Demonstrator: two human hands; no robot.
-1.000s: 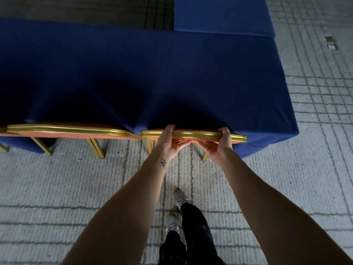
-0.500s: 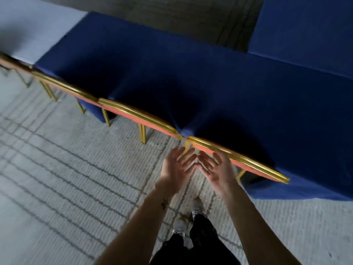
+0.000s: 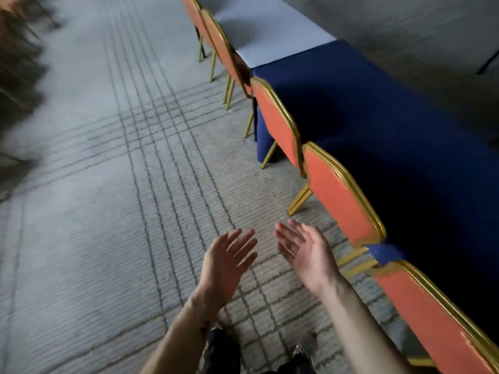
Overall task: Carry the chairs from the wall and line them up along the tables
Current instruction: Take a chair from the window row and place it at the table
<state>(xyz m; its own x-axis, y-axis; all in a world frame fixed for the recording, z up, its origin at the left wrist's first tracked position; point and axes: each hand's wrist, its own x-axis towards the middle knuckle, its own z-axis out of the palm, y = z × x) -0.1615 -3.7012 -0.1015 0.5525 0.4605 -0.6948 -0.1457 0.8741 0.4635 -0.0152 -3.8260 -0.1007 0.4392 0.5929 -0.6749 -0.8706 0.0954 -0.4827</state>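
Orange chairs (image 3: 340,201) are sitting in a row along the blue counter (image 3: 391,125) on the right, and grey lined carpet (image 3: 94,211) is stretching off left. Left grip (image 3: 224,263) and right grip (image 3: 307,252) are hovering wide open, fingers straight, holding nothing, just beside the row.

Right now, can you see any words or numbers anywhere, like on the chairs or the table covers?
No words, numbers or signs can be read.
Chair backs: plain orange with gold edges, no label shows.
Blue tablecloth and pale tablecloth: plain, no print.
Carpet: only lines, no writing.
Dark mark on the left forearm: too blurred to read.
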